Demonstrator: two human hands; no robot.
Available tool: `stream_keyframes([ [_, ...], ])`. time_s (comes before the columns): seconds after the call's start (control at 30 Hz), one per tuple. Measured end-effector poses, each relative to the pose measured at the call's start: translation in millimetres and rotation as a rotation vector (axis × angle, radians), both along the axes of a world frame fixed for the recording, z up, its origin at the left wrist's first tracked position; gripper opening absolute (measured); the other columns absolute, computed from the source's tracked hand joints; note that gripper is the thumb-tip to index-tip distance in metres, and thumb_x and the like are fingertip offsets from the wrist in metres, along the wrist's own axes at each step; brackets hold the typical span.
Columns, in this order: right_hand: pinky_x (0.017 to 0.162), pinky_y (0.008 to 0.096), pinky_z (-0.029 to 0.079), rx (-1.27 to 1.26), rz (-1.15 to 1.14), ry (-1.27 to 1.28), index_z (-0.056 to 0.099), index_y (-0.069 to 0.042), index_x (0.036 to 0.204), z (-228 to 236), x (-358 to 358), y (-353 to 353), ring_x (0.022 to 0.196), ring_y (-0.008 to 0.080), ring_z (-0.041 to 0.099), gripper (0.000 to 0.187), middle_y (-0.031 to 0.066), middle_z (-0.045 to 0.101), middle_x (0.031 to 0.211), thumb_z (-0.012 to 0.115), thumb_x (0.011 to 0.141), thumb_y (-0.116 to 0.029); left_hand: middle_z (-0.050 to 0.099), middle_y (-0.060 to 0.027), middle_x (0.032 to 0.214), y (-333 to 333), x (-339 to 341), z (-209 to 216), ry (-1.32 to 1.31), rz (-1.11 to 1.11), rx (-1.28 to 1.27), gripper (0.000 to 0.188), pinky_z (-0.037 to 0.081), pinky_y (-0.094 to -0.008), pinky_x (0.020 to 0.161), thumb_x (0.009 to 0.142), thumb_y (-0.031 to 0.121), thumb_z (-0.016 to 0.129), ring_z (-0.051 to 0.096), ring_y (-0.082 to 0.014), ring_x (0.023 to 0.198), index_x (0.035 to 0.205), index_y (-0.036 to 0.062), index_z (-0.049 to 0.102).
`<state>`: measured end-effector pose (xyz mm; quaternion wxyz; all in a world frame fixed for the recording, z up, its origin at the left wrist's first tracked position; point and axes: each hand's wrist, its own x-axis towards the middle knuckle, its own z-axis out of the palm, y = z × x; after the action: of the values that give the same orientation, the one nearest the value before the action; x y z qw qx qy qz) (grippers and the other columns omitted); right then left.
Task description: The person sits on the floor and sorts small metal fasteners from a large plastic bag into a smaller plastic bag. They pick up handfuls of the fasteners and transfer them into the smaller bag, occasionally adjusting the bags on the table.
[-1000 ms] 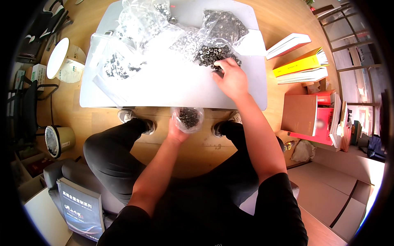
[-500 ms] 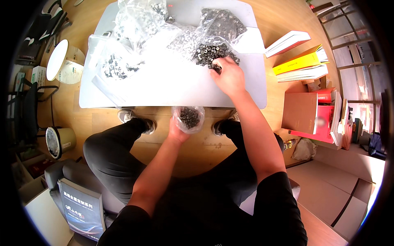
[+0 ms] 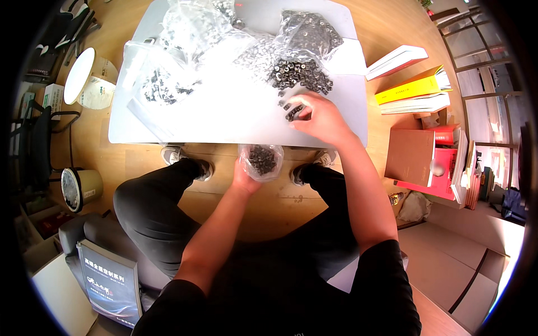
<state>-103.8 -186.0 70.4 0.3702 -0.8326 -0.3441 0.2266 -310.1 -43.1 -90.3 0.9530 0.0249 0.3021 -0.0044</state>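
Below the table's near edge, my left hand (image 3: 246,178) is closed around a clear plastic bag (image 3: 273,175), its mouth facing up and small dark parts (image 3: 262,159) inside. Over the near right of the table, my right hand (image 3: 324,119) curls its thumb and fingers around several small dark parts (image 3: 293,113). Just beyond it lies a loose pile of the same dark, metal-looking parts (image 3: 302,75). A larger clear bag of dark parts (image 3: 309,35) rests behind that pile. The exact kind of part is too small to make out.
On the white table (image 3: 224,126) lie more clear bags (image 3: 190,28), with small parts spread at its left (image 3: 162,89). Books, one yellow (image 3: 409,87), stand on the floor to the right. A white bin (image 3: 92,81) is left of the table; a lidded bucket (image 3: 81,190) sits nearer.
My right hand has drawn back from the pile toward the table's near edge, with several small dark parts in its fingers. My left hand holds the bag in nearly the same place.
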Motion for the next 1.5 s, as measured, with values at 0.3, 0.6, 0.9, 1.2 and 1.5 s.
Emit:
stream_keyframes([
  [0.3,0.088,0.0362,0.058,-0.106,0.040,-0.110,0.072,-0.012,0.132,1.0,1.5,4.2,0.097,0.0215,0.071,0.056,0.0061,0.068,0.120,0.089,0.079,-0.018,0.069,-0.0081,0.137,-2.0,0.5,8.6,0.008,-0.004,0.011,0.042,0.057,-0.0533,0.106,0.109,0.043,0.059,0.067,-0.0306,0.123,0.138,0.0128,0.065],
  [0.6,0.087,0.0361,0.059,-0.131,0.047,-0.083,0.074,-0.012,0.127,-0.1,-3.6,5.9,0.097,0.0218,0.071,0.052,0.0060,0.068,0.117,0.090,0.078,-0.016,0.069,-0.0070,0.137,0.8,-0.1,10.1,-0.025,-0.015,-0.012,0.041,0.056,-0.0524,0.108,0.112,0.042,0.055,0.066,-0.0300,0.125,0.139,0.0128,0.064],
  [0.9,0.085,0.0363,0.059,-0.133,-0.009,-0.183,0.072,-0.012,0.129,5.7,4.1,-4.4,0.094,0.0213,0.072,0.054,0.0061,0.068,0.117,0.090,0.078,-0.014,0.069,-0.0073,0.137,0.3,1.3,10.3,-0.010,-0.013,-0.045,0.040,0.056,-0.0523,0.107,0.111,0.040,0.056,0.067,-0.0302,0.124,0.139,0.0127,0.065],
  [1.2,0.082,0.0374,0.060,-0.087,0.072,-0.155,0.075,-0.010,0.120,-8.4,-10.8,10.2,0.090,0.0231,0.074,0.039,0.0073,0.069,0.114,0.086,0.083,-0.014,0.064,-0.0135,0.143,0.4,1.4,9.4,0.042,-0.009,0.030,0.045,0.053,-0.0542,0.112,0.114,0.032,0.038,0.064,-0.0333,0.130,0.145,0.0061,0.058],
  [1.5,0.080,0.0374,0.061,-0.020,0.348,0.299,0.076,-0.008,0.116,2.0,-50.3,23.2,0.091,0.0234,0.076,0.032,0.0094,0.073,0.111,0.085,0.086,-0.009,0.062,-0.0138,0.146,0.3,-0.6,14.7,-0.032,-0.024,-0.051,0.045,0.053,-0.0530,0.112,0.115,0.031,0.037,0.062,-0.0323,0.131,0.149,0.0058,0.054],
])
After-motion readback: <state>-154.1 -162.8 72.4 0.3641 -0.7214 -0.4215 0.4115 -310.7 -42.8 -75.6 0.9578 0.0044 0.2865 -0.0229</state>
